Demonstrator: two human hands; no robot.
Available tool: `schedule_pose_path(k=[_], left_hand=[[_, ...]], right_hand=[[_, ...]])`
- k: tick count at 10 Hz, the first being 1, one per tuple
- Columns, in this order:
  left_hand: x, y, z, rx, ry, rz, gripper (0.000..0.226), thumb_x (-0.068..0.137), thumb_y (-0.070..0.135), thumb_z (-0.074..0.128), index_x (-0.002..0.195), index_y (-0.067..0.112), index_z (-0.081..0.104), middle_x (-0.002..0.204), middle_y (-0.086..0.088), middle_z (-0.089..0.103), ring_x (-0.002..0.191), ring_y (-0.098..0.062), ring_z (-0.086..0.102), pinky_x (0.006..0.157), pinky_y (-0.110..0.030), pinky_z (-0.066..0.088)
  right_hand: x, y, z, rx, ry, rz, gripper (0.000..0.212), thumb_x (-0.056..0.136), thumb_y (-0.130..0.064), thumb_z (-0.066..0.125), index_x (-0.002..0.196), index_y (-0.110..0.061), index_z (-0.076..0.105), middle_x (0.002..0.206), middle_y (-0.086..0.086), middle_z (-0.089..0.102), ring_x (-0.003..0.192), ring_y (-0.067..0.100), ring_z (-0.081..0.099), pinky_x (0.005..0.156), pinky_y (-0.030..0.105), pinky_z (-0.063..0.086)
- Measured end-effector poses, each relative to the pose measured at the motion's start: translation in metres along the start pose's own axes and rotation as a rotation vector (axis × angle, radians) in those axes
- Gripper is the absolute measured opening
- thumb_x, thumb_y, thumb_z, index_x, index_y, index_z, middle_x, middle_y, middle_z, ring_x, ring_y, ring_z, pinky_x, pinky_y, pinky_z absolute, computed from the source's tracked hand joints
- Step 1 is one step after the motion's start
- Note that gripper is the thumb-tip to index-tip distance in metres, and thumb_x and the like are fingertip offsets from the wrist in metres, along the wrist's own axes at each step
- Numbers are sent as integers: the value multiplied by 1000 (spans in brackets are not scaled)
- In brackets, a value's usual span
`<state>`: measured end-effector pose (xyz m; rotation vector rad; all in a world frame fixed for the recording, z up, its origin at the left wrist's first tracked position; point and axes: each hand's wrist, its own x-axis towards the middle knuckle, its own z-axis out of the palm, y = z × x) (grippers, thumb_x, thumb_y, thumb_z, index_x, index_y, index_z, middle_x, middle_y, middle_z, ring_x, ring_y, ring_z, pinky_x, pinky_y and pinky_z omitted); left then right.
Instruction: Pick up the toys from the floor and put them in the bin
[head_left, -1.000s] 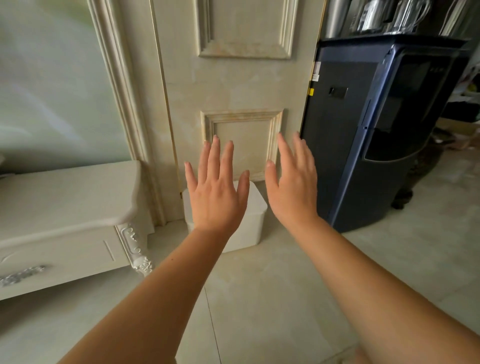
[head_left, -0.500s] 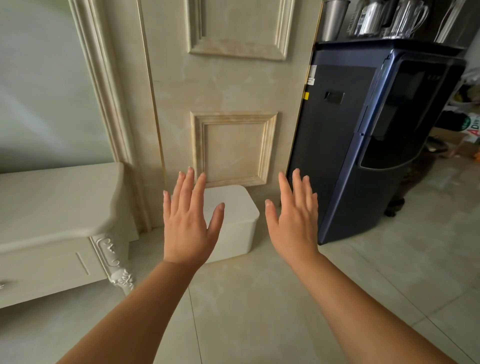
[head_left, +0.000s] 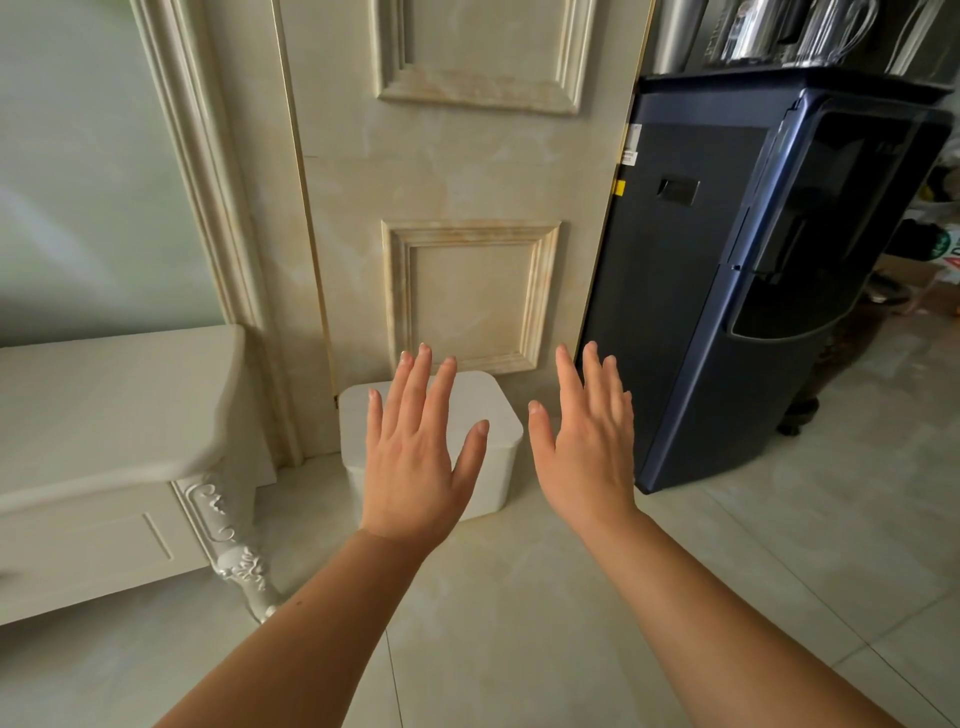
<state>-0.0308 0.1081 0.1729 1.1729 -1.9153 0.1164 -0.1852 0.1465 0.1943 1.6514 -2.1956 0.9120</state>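
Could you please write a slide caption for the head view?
Both empty hands, left and right, spread open before a lidded white bin by the door.

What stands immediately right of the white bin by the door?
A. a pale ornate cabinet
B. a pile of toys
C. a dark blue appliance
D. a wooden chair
C: the dark blue appliance stands on the floor just right of the white bin; the pale cabinet is to its left.

Soft daylight, sharp centre — edges warped
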Motion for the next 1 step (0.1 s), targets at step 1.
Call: schedule_pose_path(k=[1], left_hand=[[-2,0,-1,-14,-17,-7,63,96,50,35,150,21,25,160,-2,20,149,-17,8,120,-47,13]], right_hand=[[0,-1,-3,36,-9,19,60,101,-41,33,154,-30,9,163,0,1,150,20,-5,120,41,2]])
